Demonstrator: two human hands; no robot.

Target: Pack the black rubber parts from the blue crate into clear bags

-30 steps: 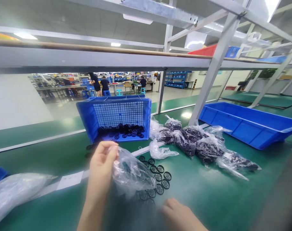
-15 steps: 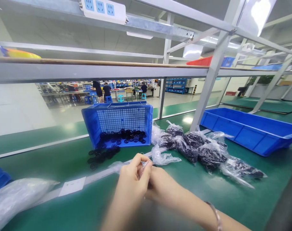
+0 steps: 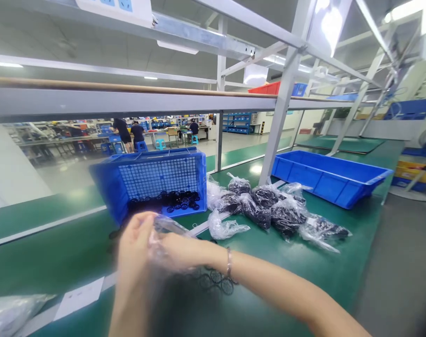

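My left hand [image 3: 135,238] is closed on the edge of a clear plastic bag [image 3: 169,224]. My right hand [image 3: 179,250] reaches into the bag's mouth, its fingers blurred and covered by film and the left hand. Below my right wrist, several thin black rings [image 3: 216,280] lie on the green table. Behind my hands a blue crate [image 3: 202,180] rests on its side with its open face toward me. Black rings [image 3: 181,200] are heaped inside it, and some spill out at its left front.
Several tied bags of black parts [image 3: 286,217] lie right of the crate, beside a crumpled clear bag [image 3: 225,227]. A blue tray [image 3: 325,180] stands farther right. Left are a paper slip [image 3: 78,297] and a plastic bag [image 3: 14,311]. A metal post [image 3: 277,112] rises behind.
My hands, earlier pressed together, have moved left with the bag opened out between them. My right hand has gone into it. The view has turned right, and rings below my wrist now show.
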